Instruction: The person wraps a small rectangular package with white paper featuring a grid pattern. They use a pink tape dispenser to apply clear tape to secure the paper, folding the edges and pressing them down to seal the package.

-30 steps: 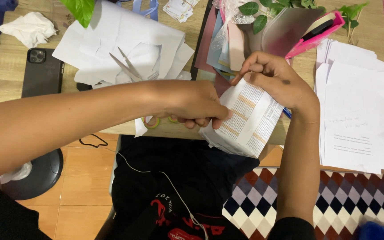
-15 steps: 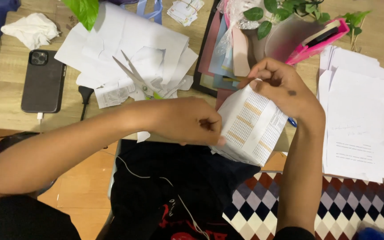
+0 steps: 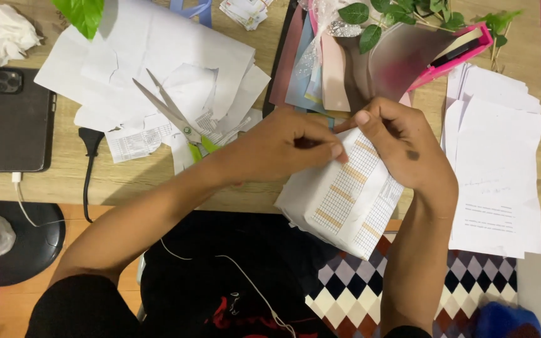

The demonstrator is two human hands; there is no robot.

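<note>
Both hands grip one folded bundle of white paper with a printed grid and orange bands [image 3: 344, 199], held over the wooden table's front edge [image 3: 158, 188]. My left hand [image 3: 283, 147] pinches its upper left corner with fingers curled. My right hand [image 3: 402, 147] holds the upper right side, thumb on top. The bundle's lower end hangs over my lap.
Open scissors with green handles [image 3: 176, 119] lie on loose white sheets [image 3: 158, 56] left of the hands. A black phone [image 3: 17, 119] on a charging cable lies far left. Coloured sheets [image 3: 333, 69], a pink case [image 3: 458, 53] and a white paper stack [image 3: 499, 169] sit right.
Both hands with the paper bundle have shifted right and slightly up toward the table. The left hand's grip has moved to the bundle's top corner.
</note>
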